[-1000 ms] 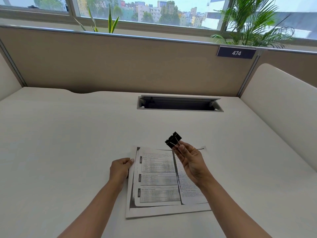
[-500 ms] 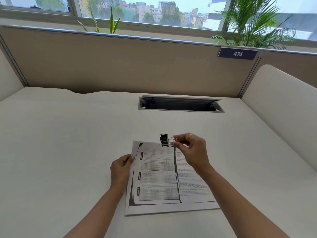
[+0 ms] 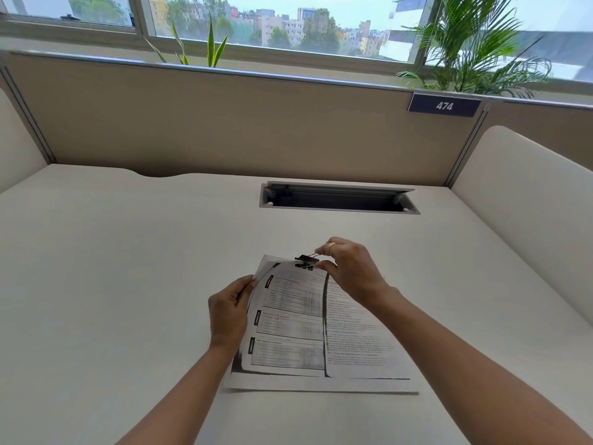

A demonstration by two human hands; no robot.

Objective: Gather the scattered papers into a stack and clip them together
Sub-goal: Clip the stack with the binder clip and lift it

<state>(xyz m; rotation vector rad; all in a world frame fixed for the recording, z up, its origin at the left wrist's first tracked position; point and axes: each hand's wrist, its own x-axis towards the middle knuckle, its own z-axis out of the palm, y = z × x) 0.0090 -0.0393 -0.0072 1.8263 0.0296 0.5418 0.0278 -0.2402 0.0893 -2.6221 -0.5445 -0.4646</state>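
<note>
A stack of printed papers [image 3: 308, 335] lies on the white desk [image 3: 128, 268] in front of me, its far left corner lifted. My left hand [image 3: 229, 311] pinches the stack's left edge. My right hand [image 3: 348, 271] squeezes the wire handles of a black binder clip [image 3: 306, 261]. The clip's jaws sit at the top edge of the stack, near its far left corner. Whether the jaws have closed on the sheets is unclear.
An open cable slot [image 3: 338, 199] is set in the desk beyond the papers. A tan partition [image 3: 240, 123] with a label reading 474 [image 3: 444, 106] closes the back. A cream side panel [image 3: 526, 203] stands at the right. Plants line the window sill.
My right hand has brought the binder clip down and left onto the top edge of the papers. My left hand has lifted the stack's left edge off the desk.
</note>
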